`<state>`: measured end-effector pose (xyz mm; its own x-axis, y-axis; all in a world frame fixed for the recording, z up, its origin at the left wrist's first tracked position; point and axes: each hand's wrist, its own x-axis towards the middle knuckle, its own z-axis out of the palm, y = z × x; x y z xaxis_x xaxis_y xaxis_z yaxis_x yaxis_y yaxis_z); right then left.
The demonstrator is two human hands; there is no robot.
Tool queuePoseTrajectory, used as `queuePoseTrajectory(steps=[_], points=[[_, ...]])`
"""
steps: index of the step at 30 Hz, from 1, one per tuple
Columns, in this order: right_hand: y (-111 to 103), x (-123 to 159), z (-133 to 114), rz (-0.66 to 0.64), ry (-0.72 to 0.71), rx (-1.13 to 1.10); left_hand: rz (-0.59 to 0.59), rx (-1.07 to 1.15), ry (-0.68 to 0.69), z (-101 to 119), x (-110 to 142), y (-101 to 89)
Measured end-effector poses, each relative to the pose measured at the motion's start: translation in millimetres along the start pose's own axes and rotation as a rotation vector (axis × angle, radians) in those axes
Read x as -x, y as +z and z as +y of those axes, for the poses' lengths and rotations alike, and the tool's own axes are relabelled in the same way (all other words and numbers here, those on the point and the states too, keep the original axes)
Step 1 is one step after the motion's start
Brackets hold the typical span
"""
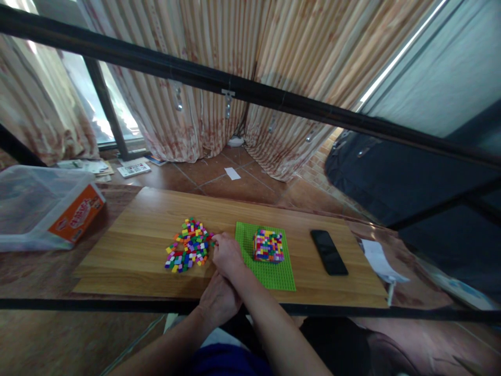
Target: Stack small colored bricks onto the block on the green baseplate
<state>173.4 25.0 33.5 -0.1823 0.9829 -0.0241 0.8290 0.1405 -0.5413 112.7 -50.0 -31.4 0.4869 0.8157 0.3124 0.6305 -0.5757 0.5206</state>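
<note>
Blocks [194, 243] looked light, hard, best pinched sideways; right fingers [216, 239] curled nearly together, hold unclear; left hand's [220, 300] fingers were hidden.

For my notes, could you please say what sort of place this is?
Probably a room in a home: long curtains, a tiled floor, and toy bricks on a wooden tabletop.
</note>
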Motion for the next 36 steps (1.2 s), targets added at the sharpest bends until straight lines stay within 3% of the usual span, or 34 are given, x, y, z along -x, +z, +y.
queuePoseTrajectory(steps=[3,9,29,36], points=[[3,3,0,0.018,0.050,0.013,-0.057,-0.012,0.014,2,-2,-3.7],[8,2,-3,-0.027,0.136,0.019,-0.054,-0.037,0.043,2,-1,-6.9],[14,9,-9,-0.022,0.125,0.040,-0.019,-0.207,0.149,-21,12,9.6],[4,11,-8,0.033,0.109,0.020,0.019,-0.143,0.115,-12,4,3.8]])
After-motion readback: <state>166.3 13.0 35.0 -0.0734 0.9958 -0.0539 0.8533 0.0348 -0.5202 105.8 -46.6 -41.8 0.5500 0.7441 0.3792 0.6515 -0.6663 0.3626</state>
